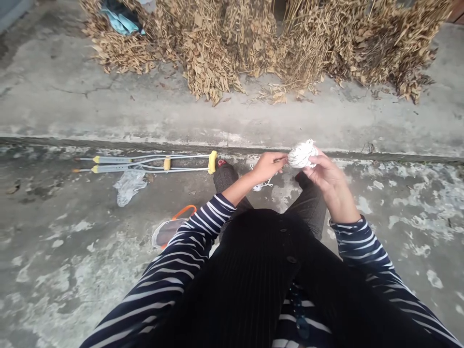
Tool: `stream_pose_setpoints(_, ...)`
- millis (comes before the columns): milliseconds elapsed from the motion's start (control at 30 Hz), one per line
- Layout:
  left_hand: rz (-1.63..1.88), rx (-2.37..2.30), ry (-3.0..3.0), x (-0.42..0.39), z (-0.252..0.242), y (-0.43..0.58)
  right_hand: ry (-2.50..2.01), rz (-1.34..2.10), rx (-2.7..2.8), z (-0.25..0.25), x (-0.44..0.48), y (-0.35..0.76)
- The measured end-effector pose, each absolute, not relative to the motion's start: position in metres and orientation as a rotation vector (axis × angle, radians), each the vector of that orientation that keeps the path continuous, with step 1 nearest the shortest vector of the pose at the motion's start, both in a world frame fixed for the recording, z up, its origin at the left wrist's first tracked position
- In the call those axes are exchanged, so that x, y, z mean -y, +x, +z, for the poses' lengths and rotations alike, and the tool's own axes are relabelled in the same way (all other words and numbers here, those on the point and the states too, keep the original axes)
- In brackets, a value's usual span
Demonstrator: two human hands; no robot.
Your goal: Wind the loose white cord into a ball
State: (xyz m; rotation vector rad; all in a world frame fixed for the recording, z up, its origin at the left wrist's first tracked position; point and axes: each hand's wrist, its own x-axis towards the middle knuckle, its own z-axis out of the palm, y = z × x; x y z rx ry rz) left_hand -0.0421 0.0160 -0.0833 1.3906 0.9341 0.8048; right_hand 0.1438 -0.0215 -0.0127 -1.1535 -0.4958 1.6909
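A ball of white yarn (302, 153) is held up in front of me over my legs. My right hand (326, 176) is wrapped round its lower right side. My left hand (267, 165) is pinched on a thin hook or needle that touches the ball's left edge. A small piece of white crochet work (261, 184) dangles on a thread below my left hand. Both arms wear navy sleeves with white stripes. I am seated with my legs stretched out over the concrete.
A pair of grey crutches (145, 164) with yellow pads lies on the ground to the left. Below them lie a clear plastic bag (128, 186) and an orange-rimmed object (173, 227). Dry plant bundles (253, 43) stand behind a concrete ledge (108, 140).
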Motion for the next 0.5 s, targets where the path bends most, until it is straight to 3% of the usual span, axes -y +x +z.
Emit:
stream_pose_setpoints(200,0.671,-0.663,1.29,-0.022,-0.066,-0.045,-0.991,1.673,0.43,-0.008,0.016,0.146)
stream_pose_setpoints(500,0.718,-0.956,1.521,-0.016,-0.105,-0.068,-0.912,1.561,0.313,-0.004,0.023,0.163)
